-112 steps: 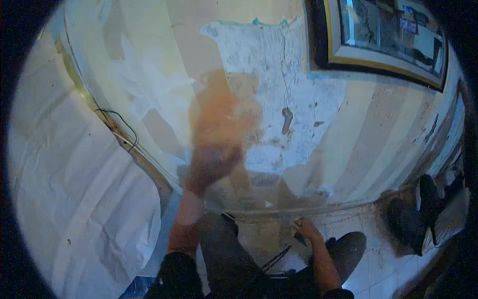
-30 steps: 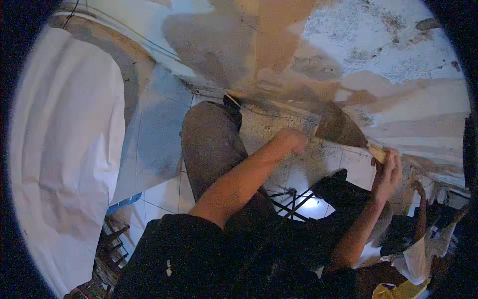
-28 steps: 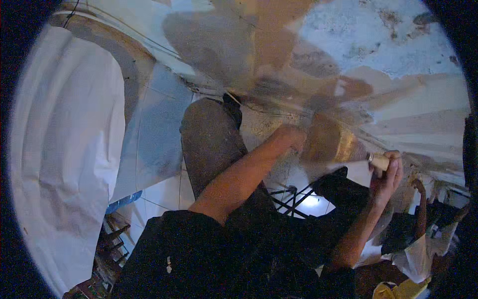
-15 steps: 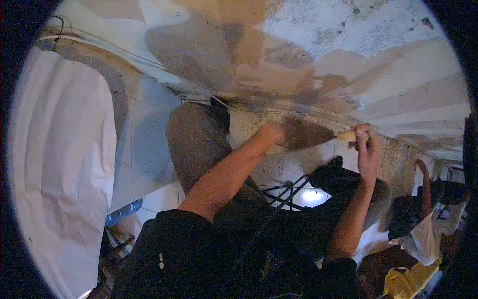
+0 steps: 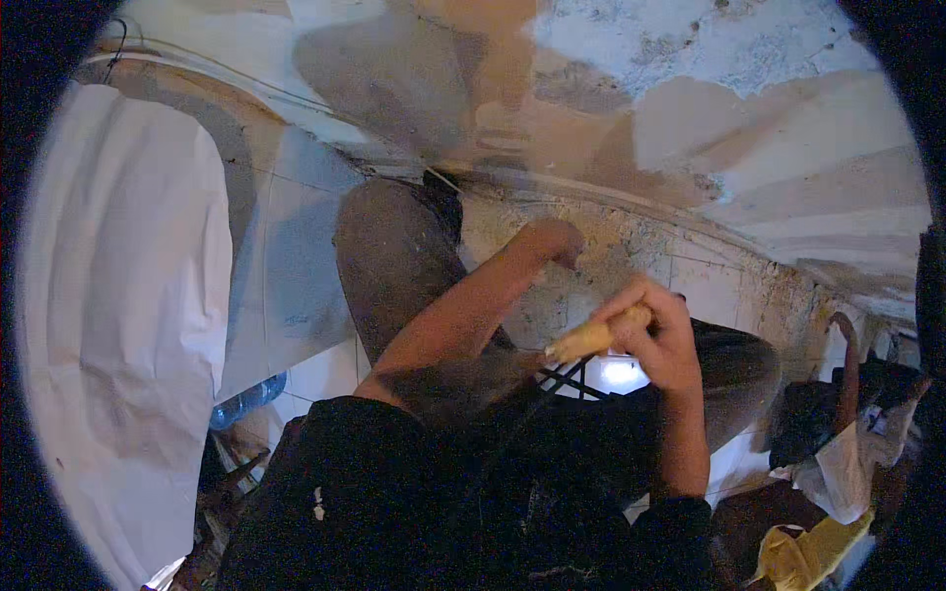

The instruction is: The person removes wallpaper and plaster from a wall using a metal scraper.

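tool handle (image 5: 581, 342): pale, wood-like, smooth and matt. tool blade (image 5: 463, 384): brown, blurred, finish indistinct. wall (image 5: 828, 167): matt painted coating, with a rough, pitted, plaster-like bare patch (image 5: 680, 44). floor tiles (image 5: 325, 379): smooth and glossy; along the wall base they carry coarse, crumbly grit (image 5: 631, 231). sheet (image 5: 128, 295): white, creased, softly sheened; cloth or plastic cannot be told. bottle (image 5: 251, 401): translucent blue plastic, shiny. trousers (image 5: 394, 241): matt woven cloth. shirt (image 5: 394, 473): matt black cloth, marked by a pale smear (image 5: 318, 502).

Patchy wall (image 5: 788, 128), dusty tiled flr (image 5: 705, 286)
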A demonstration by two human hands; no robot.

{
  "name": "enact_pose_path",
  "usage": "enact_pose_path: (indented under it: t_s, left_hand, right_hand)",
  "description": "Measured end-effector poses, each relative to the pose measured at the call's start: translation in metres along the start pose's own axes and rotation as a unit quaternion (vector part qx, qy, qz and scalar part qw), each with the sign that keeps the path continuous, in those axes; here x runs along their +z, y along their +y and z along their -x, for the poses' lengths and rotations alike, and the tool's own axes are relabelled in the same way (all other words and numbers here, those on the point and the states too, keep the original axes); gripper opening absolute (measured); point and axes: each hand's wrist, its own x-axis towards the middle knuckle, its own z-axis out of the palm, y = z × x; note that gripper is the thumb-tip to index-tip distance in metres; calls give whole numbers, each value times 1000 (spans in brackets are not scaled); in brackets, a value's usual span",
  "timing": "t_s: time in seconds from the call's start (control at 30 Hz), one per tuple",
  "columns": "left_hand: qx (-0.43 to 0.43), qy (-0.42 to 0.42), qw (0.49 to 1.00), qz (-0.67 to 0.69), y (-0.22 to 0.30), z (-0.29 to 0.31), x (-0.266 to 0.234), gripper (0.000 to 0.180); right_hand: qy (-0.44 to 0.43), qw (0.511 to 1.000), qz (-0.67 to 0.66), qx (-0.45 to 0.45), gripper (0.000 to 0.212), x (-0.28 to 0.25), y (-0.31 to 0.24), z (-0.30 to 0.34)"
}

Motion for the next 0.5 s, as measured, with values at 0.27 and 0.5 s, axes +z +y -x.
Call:
enact_pose_path:
  t_s: [0.27,0.5]
  left_hand:
    - [-58,-127,987,-74,2,-26,3,46]
    - [-19,-148,984,-93,13,-26,-13,49]
  right_hand:
    - [201,974,77,76,13,-85,24,2]
    - [316,936,151,19,15,-87,16,15]
